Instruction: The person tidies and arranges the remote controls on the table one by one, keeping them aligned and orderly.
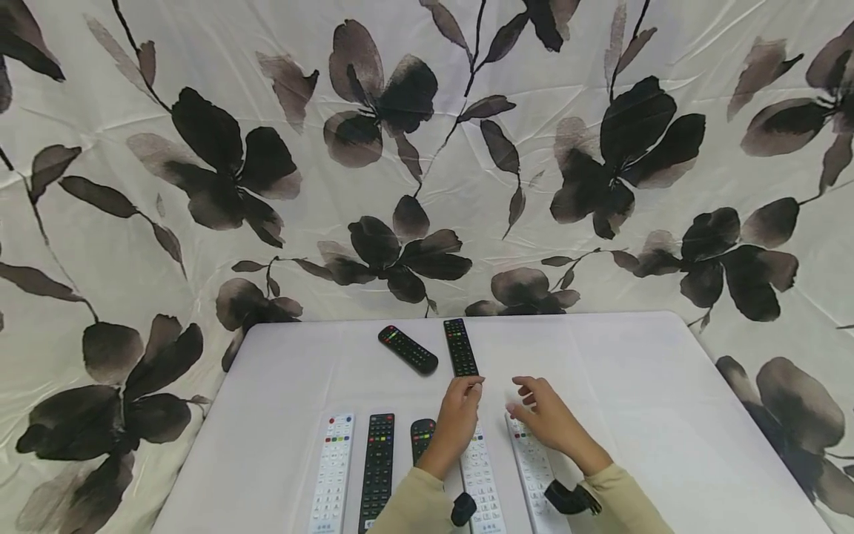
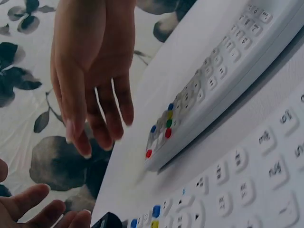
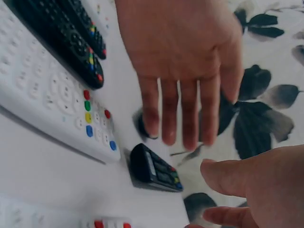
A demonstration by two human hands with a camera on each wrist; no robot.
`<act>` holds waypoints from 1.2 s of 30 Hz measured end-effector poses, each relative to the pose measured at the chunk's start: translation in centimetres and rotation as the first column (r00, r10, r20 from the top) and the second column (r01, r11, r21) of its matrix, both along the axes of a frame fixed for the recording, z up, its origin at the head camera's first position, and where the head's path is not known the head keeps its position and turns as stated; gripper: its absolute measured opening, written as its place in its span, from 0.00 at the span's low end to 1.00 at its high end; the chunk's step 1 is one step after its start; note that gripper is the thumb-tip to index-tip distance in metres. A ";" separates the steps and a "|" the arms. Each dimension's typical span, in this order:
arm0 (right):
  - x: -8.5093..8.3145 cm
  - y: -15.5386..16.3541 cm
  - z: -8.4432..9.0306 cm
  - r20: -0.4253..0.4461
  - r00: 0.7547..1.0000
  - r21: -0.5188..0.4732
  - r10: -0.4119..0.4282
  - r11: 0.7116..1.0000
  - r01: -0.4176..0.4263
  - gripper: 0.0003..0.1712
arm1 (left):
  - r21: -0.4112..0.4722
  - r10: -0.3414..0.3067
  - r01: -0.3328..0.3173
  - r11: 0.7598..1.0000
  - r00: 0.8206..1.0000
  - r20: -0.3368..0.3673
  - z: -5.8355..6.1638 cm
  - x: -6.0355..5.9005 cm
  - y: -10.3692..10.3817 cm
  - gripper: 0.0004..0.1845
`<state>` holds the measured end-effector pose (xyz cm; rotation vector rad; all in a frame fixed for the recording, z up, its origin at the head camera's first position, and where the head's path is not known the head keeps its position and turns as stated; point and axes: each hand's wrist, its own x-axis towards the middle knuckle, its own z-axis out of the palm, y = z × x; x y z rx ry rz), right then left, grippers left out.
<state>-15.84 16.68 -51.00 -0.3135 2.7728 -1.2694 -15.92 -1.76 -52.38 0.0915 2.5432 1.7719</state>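
On table point(image 1: 634, 386): left hand point(image 1: 459, 423) touches black remote point(image 1: 461, 347); right hand point(image 1: 547, 417) hovers.

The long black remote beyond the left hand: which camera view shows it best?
The head view: the long black remote lies whole on the table, the left hand reaching its near end. The right wrist view shows only that near end; the left wrist view shows perhaps a dark corner.

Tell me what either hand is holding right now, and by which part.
Nothing is held. The left hand reaches with straight fingers toward the long black plastic remote; the right hand hovers open.
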 end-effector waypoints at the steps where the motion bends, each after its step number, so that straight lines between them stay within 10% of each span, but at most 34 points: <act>1: -0.6 -0.4 -0.1 0.011 1.000 -0.003 0.000 1.000 0.000 0.28 | 0.004 0.017 -0.017 1.000 1.000 0.002 0.0 -0.1 -0.2 0.22; 15: -7.3 -4.9 -2.2 0.100 0.994 0.034 0.034 0.999 -0.038 0.36 | 0.098 0.155 -0.157 0.983 0.987 0.036 -0.1 -0.7 -2.2 0.22; 36: -8.3 -6.1 -3.1 0.185 0.978 0.090 -0.092 0.993 0.076 0.28 | 0.134 0.153 -0.168 0.977 0.981 0.116 0.2 -3.0 -3.5 0.26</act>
